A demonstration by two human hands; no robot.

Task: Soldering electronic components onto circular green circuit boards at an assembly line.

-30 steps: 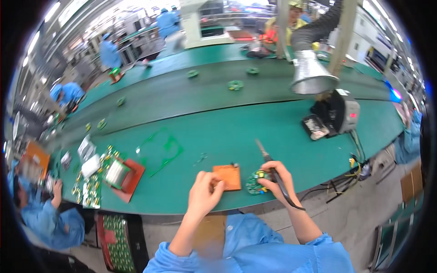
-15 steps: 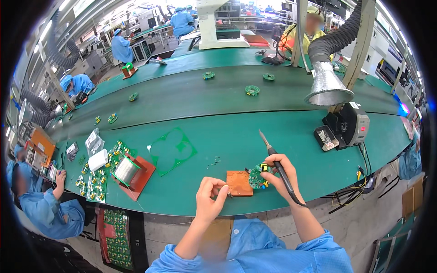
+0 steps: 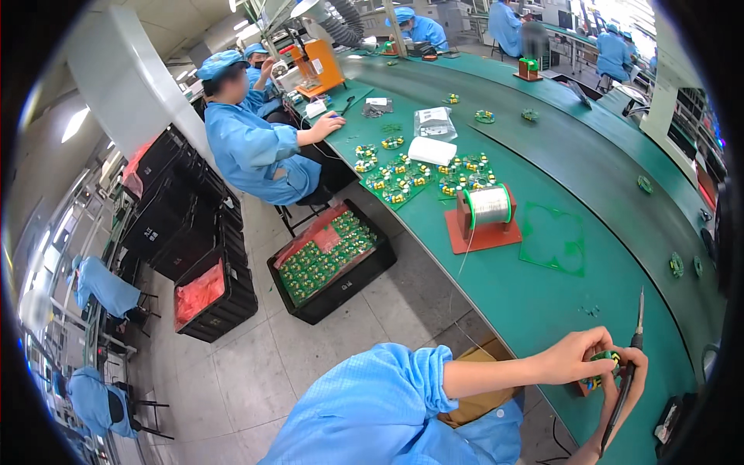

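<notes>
At the lower right, both hands meet around a small round green circuit board (image 3: 607, 361) with yellow and blue parts. My left hand (image 3: 575, 358) grips the board's near side, its fingers curled and partly hiding it. My right hand (image 3: 634, 370) is closed round a soldering iron (image 3: 637, 341), whose metal tip points up and away; its fingers also touch the board. Under the hands, a reddish-brown block (image 3: 583, 389) shows only at its edge. Tiny loose parts (image 3: 590, 311) lie on the green bench just beyond.
A solder wire spool (image 3: 490, 205) stands on a red holder, beside an empty green panel frame (image 3: 552, 239). Farther left lie several populated boards (image 3: 399, 180) and a white roll (image 3: 432, 151). A co-worker (image 3: 260, 147) sits at the bench; a black crate (image 3: 333, 263) of boards stands on the floor.
The view has swung left, bringing the co-worker and crates into fuller sight. My left hand has left the block and come to the board, which my right hand held beside the soldering iron.
</notes>
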